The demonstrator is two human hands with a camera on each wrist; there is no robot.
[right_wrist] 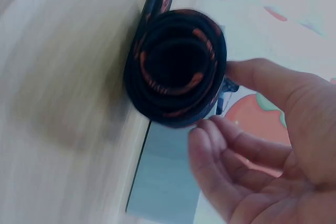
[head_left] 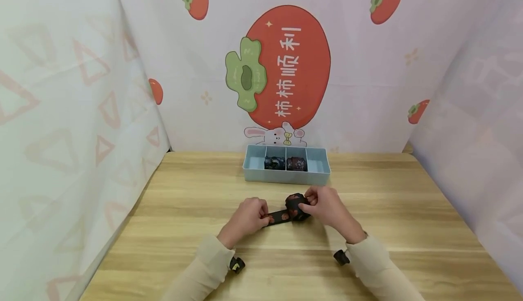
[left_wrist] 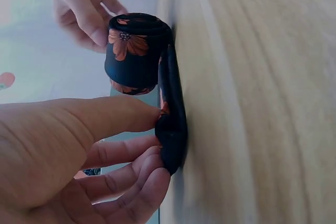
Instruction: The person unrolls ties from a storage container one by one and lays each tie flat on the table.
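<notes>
A dark necktie (head_left: 297, 207) with orange flowers lies mostly rolled up on the table, its flat tail running left from the coil. My left hand (head_left: 250, 215) pinches the end of that tail between thumb and fingers, close over the wood; the left wrist view shows the folded end (left_wrist: 173, 142) in its grasp. At the roll's right side, my right hand (head_left: 329, 207) holds it between thumb and fingertips. In the right wrist view the coil (right_wrist: 176, 69) shows its spiral layers end-on, with thumb and fingertips at its outer edge.
Behind the hands stands a light blue divided box (head_left: 286, 177) near the table's back edge. Its two middle compartments hold a bluish patterned roll (head_left: 274, 163) and a reddish-dark patterned roll (head_left: 296, 164). Printed cloth (head_left: 359, 74) hangs behind and at both sides of the wooden table (head_left: 184, 246).
</notes>
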